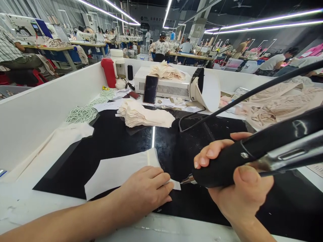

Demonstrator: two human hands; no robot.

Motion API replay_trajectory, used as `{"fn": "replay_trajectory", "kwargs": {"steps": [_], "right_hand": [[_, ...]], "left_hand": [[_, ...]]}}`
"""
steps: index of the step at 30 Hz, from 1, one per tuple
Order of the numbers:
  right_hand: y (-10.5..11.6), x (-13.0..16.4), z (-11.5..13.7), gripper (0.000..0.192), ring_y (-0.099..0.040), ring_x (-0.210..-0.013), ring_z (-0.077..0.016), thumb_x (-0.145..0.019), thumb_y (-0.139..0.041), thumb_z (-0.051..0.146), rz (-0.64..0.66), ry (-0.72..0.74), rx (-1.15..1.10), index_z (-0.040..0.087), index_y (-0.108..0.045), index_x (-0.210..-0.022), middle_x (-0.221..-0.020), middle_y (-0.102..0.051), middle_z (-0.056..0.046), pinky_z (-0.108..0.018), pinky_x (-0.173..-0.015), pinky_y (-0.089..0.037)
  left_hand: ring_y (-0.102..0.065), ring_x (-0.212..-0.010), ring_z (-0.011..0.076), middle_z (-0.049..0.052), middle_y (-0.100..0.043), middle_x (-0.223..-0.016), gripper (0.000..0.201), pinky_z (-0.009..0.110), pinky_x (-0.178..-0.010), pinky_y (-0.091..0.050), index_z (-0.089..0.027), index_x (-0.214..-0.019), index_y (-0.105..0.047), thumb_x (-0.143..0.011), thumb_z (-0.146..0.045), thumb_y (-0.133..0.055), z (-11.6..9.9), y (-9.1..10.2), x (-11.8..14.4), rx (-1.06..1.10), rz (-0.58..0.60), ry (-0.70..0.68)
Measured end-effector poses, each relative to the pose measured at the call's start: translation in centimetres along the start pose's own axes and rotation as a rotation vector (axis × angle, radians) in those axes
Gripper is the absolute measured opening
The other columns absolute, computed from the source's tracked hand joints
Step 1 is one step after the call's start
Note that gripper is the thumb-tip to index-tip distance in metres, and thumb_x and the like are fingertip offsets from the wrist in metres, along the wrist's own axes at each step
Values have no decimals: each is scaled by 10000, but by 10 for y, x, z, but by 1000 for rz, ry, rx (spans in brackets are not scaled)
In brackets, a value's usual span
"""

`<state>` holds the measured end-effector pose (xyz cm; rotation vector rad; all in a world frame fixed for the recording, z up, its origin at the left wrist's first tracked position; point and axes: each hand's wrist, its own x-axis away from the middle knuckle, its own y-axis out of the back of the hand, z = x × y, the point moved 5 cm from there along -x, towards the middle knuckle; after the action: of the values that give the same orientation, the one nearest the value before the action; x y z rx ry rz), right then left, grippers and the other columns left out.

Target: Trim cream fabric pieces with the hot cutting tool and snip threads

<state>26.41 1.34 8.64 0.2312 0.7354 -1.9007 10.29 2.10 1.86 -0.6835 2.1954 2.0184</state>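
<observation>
The left hand (148, 188), fingers lightly bent, presses a white curved-edged panel (118, 171) onto the glossy black sheet (191, 144), near centre; the right hand (242, 200) wraps its fingers round a black cylindrical tool (222, 168), metal tip (192, 179) at the panel's right end; weak pressing could cause slippage toward the left fingers; room lies far, little at the near edge

Flat white piece (116, 171), tilted black tool (272, 139)

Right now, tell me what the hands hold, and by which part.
The right hand grips a metal-tipped tool by its black handle; the left hand lies on the white cut piece, no grip visible.
</observation>
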Motion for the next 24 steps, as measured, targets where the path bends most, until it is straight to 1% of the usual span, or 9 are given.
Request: {"fn": "replay_trajectory", "kwargs": {"steps": [5,10,16,19,21,24], "right_hand": [[0,2,-2,431,-578,-555,-152,-721,-823,393,30,3,-5,263,-603,-1068,-729,-634,34,-294,-466,-525],[1,3,-1,348,-592,-575,-155,-794,-764,343,53,7,35,267,-595,-1089,-755,-629,28,-309,-491,-532],[1,1,2,394,-572,-531,-154,-727,-801,383,18,-8,5,256,-603,-1043,-697,-626,33,-292,-436,-514],[0,2,2,421,-570,-519,-154,-708,-816,402,21,-4,1,252,-605,-1040,-686,-626,31,-294,-433,-512],[-1,4,1,432,-575,-525,-155,-708,-821,406,30,-4,2,254,-605,-1050,-696,-629,29,-298,-445,-517],[-1,7,-1,397,-583,-549,-155,-750,-798,387,45,-14,22,264,-597,-1070,-718,-627,30,-303,-474,-529]], "left_hand": [[-614,-1013,214,61,-650,-1041,194,361,-882,-543,-147,-1134,-606,-994,-270,-550,0,-2,-2,-11,-7,-3],[-612,-1016,206,59,-647,-1032,189,355,-889,-538,-146,-1119,-605,-998,-277,-543,-1,-2,-2,-19,-10,-7],[-612,-1017,204,63,-642,-1027,179,355,-890,-535,-151,-1122,-599,-1003,-265,-528,1,-2,-1,-34,7,-2],[-611,-1024,211,69,-643,-1035,194,359,-891,-536,-151,-1140,-596,-1008,-270,-519,3,-3,-1,-32,16,-8],[-609,-1029,214,73,-643,-1043,204,361,-894,-536,-149,-1149,-597,-1009,-274,-517,3,-3,-1,-31,21,-8],[-608,-1033,214,75,-644,-1051,211,360,-900,-535,-146,-1155,-599,-1014,-274,-507,3,-3,-1,-28,28,-9]]}}
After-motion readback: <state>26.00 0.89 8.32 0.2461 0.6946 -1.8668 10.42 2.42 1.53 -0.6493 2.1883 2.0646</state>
